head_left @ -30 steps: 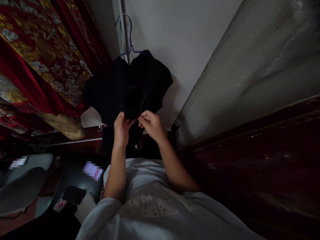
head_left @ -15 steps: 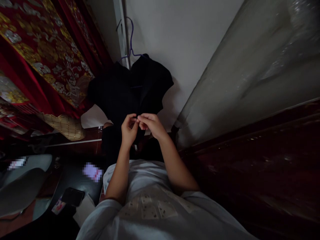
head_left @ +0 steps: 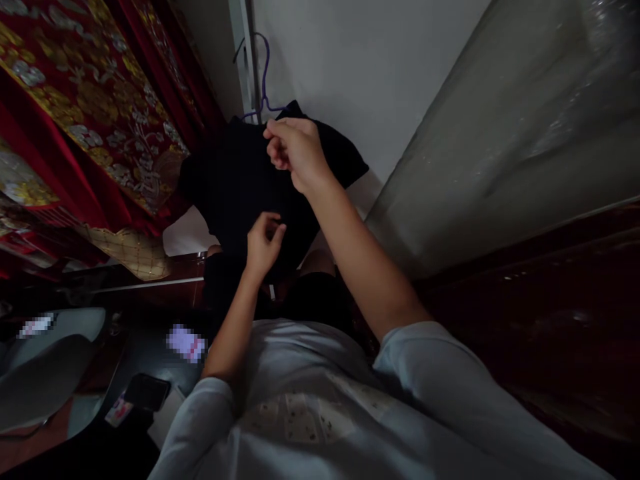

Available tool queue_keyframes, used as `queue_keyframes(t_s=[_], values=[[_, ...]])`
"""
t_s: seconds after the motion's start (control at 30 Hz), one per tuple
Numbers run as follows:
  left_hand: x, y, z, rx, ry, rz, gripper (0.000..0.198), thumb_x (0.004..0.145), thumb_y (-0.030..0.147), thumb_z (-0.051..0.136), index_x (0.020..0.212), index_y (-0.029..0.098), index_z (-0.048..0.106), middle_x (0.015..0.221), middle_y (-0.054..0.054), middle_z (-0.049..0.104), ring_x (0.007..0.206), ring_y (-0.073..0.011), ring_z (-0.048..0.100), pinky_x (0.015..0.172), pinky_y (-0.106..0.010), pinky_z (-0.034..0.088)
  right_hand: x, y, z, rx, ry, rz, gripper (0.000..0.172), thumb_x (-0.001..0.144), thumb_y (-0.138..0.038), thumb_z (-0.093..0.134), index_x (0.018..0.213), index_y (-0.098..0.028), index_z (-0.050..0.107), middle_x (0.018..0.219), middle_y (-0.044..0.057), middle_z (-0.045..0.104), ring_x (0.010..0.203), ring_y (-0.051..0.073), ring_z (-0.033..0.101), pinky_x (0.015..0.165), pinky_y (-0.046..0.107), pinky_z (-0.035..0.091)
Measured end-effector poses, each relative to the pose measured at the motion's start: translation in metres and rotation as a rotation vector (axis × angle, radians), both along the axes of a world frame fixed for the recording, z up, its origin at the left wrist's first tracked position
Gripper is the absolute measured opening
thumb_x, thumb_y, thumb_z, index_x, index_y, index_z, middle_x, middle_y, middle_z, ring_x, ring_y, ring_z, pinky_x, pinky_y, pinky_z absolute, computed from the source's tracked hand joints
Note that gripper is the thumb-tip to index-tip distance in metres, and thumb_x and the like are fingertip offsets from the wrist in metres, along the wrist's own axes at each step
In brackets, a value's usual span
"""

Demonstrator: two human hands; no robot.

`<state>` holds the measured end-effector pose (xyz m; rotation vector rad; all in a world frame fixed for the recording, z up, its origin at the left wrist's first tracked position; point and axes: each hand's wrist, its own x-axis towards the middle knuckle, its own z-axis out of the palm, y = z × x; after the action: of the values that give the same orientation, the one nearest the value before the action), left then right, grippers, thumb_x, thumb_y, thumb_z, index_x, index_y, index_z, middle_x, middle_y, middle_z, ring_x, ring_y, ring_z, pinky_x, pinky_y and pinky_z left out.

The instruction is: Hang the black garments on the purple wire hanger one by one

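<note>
Black garment (head_left: 235, 180) hung from a purple hanger (head_left: 265, 93) against the pale wall (head_left: 350, 73), in front of the person, its lower part near their knees. Just below the hanger, before the garment's upper part, the right hand (head_left: 295, 150) had its thumb pressed against the forefinger and its other fingers curled in. Lower down, the left hand (head_left: 265, 243) was half curled against the dark cloth; in such dim light I could not tell whether it gripped any. Red fabric with gold and silver flowers (head_left: 85, 87) hung to the left.
</note>
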<state>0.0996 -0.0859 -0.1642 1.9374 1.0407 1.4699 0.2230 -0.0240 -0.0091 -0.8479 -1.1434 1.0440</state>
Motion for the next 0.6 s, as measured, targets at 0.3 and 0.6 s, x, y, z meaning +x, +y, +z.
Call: queue_keyframes(t_s=[0.3, 0.6], values=[[-0.010, 0.070, 0.151, 0.296, 0.051, -0.124, 0.013, 0.094, 0.025, 0.079, 0.101, 0.019, 0.070, 0.076, 0.002, 0.058, 0.085, -0.0178, 0.067, 0.092, -0.032, 0.054, 0.021, -0.014, -0.002, 0.056, -0.116, 0.021, 0.032, 0.103, -0.036, 0.061, 0.078, -0.017, 0.055, 0.056, -0.005, 0.044, 0.047, 0.004, 0.039, 0.045, 0.015, 0.028], [-0.049, 0.069, 0.197, 0.236, -0.205, 0.195, 0.012, 0.108, 0.014, 0.055, 0.097, 0.010, 0.057, 0.090, 0.002, 0.058, 0.110, -0.0145, 0.065, 0.114, -0.035, 0.045, -0.005, 0.000, -0.082, 0.079, -0.233, -0.195, 0.029, 0.088, -0.017, 0.067, 0.064, -0.020, 0.051, 0.058, -0.002, 0.044, 0.058, 0.010, 0.042, 0.051, 0.023, 0.030]])
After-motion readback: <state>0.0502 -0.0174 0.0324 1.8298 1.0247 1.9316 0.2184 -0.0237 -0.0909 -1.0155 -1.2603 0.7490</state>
